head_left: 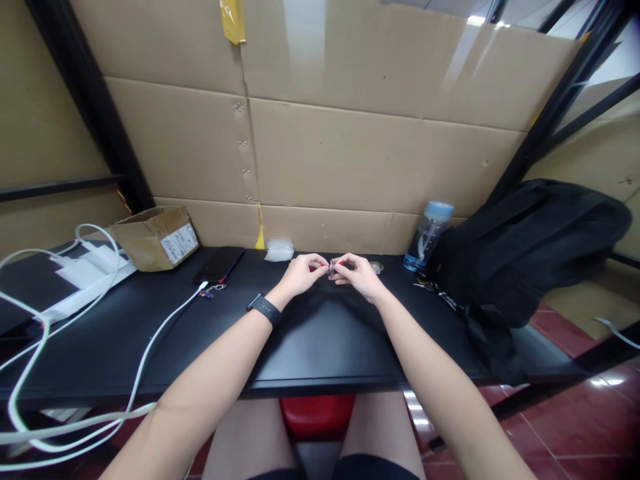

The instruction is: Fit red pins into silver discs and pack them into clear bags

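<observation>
My left hand [302, 272] and my right hand [361, 275] meet above the black table [320, 340], near its back edge. Between their fingertips is a small object [331, 268] with red and clear or metallic parts, too small to name. Both hands are closed in a pinch on it. A black watch [265, 309] is on my left wrist. Behind my left hand lies a small translucent white packet [279, 250]. Just right of my right hand sits a small round clear item [377, 267].
A cardboard box [165, 239], a dark phone [219, 265] and white cables [145, 353] are on the left. At the right stand a water bottle [427, 237] and a black backpack [520, 247], with keys [425, 285] beside them. Cardboard panels [350, 160] rise behind the table.
</observation>
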The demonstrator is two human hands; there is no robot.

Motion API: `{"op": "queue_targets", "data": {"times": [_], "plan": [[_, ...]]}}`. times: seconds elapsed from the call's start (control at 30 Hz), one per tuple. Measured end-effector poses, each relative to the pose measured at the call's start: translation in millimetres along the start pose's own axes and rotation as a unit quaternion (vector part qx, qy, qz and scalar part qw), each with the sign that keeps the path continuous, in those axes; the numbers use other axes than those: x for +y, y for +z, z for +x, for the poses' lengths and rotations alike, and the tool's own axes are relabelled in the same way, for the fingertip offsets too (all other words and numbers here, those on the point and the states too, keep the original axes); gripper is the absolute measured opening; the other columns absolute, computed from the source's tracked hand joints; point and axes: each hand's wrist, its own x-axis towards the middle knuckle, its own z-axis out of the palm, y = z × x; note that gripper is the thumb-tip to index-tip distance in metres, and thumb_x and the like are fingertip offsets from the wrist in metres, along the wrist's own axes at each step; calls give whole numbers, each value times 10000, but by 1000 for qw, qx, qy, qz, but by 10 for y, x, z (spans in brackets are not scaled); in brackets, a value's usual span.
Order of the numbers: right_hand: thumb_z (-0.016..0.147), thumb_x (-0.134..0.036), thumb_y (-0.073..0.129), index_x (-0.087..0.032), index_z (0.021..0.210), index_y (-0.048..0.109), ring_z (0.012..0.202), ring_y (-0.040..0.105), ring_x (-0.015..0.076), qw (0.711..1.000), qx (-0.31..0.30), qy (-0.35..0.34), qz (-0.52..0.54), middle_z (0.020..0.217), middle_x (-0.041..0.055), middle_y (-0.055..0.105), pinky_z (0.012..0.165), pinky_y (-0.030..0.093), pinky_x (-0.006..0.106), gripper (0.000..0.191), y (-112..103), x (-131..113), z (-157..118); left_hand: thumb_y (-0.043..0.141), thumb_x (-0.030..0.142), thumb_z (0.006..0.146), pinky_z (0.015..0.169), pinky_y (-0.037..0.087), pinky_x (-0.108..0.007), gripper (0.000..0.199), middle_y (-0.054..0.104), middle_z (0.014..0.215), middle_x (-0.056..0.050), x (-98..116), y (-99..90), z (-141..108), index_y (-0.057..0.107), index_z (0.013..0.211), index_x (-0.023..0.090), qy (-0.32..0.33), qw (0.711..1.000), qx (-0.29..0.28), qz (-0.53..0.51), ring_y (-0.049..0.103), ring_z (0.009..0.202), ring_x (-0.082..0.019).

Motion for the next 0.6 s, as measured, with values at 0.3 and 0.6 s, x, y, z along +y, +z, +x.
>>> {"op": "queue_targets", "data": {"times": [0.3, 0.6], "plan": [[842, -468, 775, -211, 1117, 686, 741, 778, 182, 998, -26, 45, 47, 1090, 96, 731, 661, 636, 275, 387, 2, -16, -18, 659, 379, 876, 820, 541, -295, 177, 796, 950, -11, 66, 24, -62, 764, 928, 246, 9, 995, 5, 95, 724, 878, -195], [710, -416, 876, -204, 1132, 679, 714, 756, 154, 1000, 11, 11, -10, 1169, 104, 701, 619, 622, 258, 511, -45, 30, 16, 636, 329, 887, 943, 462, -386, 147, 760, 1018, -54, -63, -574, 29, 751, 915, 243, 27, 963, 106, 247, 661, 1011, -264]]}}
